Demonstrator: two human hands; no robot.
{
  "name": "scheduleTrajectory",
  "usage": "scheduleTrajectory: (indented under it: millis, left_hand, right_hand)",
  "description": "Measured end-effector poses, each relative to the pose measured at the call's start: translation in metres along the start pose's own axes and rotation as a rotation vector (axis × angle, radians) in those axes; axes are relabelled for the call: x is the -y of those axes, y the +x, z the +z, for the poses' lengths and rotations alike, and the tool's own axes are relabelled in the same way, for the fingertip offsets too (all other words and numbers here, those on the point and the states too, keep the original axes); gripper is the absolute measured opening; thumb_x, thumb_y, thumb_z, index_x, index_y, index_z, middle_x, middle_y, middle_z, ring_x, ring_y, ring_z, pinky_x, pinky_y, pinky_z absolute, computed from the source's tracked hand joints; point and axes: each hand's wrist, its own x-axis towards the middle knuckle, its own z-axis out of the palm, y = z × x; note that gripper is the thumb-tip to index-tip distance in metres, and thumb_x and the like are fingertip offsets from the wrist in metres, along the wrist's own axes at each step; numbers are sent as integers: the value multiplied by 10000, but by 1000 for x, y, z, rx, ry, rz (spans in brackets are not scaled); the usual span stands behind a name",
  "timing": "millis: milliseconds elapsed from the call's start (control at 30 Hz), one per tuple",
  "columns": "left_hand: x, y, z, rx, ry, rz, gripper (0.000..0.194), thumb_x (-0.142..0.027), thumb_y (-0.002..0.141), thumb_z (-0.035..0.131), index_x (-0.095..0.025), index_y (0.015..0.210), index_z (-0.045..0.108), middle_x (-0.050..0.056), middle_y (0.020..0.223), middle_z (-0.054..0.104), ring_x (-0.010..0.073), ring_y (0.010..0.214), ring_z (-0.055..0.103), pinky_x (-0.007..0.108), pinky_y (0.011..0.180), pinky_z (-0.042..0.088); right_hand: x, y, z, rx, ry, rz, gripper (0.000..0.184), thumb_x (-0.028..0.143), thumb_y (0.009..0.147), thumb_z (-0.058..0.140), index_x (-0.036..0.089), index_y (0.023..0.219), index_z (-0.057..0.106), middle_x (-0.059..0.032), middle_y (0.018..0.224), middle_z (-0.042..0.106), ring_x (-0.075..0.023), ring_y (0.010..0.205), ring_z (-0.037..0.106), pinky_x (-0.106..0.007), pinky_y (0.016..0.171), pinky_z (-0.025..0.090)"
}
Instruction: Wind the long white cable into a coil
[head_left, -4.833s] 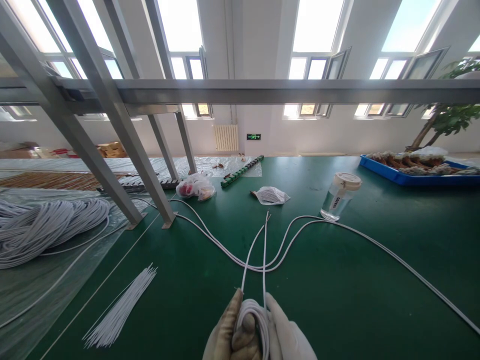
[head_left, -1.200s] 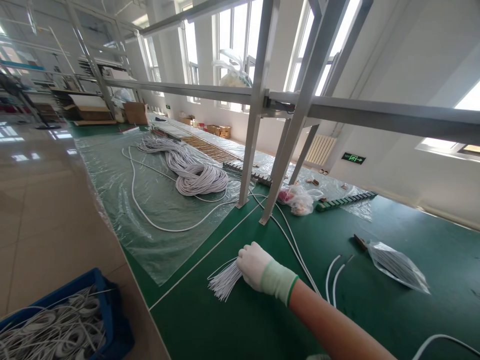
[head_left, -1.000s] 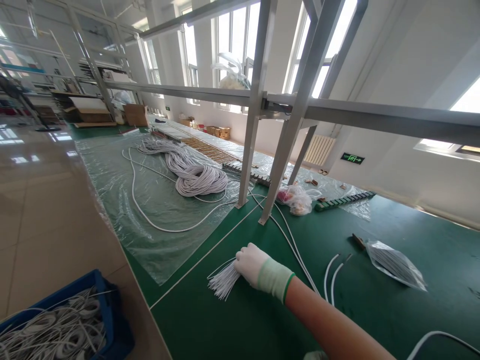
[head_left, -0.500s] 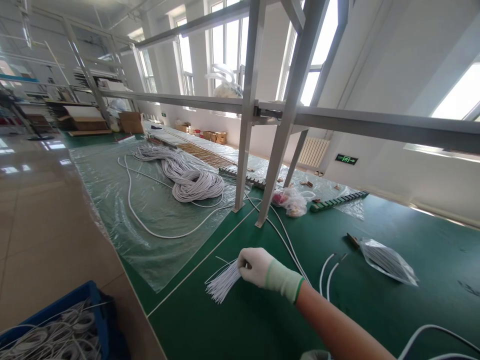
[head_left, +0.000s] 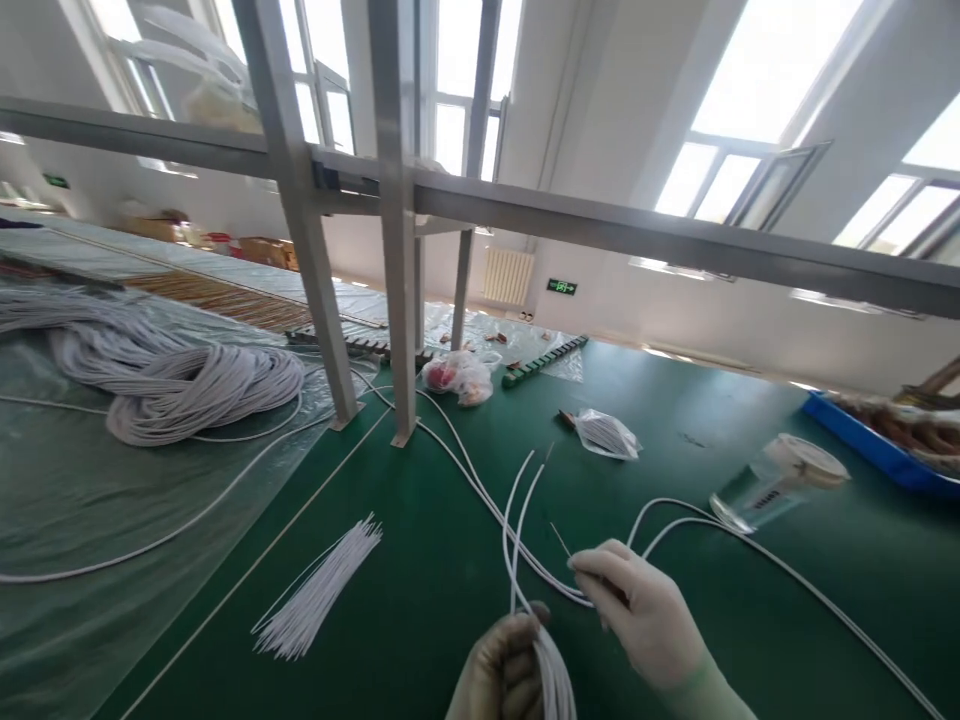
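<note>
Gripping coiled white cable (head_left: 553, 670) in left hand (head_left: 504, 668), at bottom edge of view, with 2 cable ends (head_left: 523, 490) extending forward. Pinching 1 thin tie (head_left: 561, 540) in right hand (head_left: 646, 612). Stretch of green tabletop (head_left: 427, 600) between left hand and tie bundle (head_left: 319, 590).

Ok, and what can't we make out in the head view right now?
All head view:
- Bottom of the white cable coil in the left hand: cut off by the bottom edge.
- Near end of the thin wire-like strip in the right hand: hidden by fingers.
- Far side of the blue plastic tray: cut off by the right edge.
- Lettering on the clear, cream-lidded jar: too small, blurred.
</note>
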Motion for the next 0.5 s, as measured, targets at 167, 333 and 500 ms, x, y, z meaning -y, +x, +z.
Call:
scheduleTrajectory:
  millis: [167,333,500]
  left_hand:
    - [-1,-4,11,53,-41,-18,295,-246,670,903,-106,872,739,-132,428,333,9,347,224,158,377,195]
    - [8,-8,23,113,-160,-50,381,-217,623,971,-66,903,763,-132,449,377,-18,356,267,128,380,197]
    - [17,-11,30,60,-127,-48,347,-216,671,944,-58,919,759,-113,474,424,-11,375,314,133,399,232]
  right_hand:
    - [-34,-58,-2,-29,-91,3,217,238,994,512,322,1037,707,-28,999,713,-211,819,710,-331,710,612]
    - [-39,-68,1,80,-314,-53,280,134,935,491,301,1060,678,-51,983,730,-236,797,706,-369,679,625]
    - [-39,-66,2,122,-335,-94,233,144,923,563,292,1057,684,-43,969,731,-228,777,703,-351,658,618]
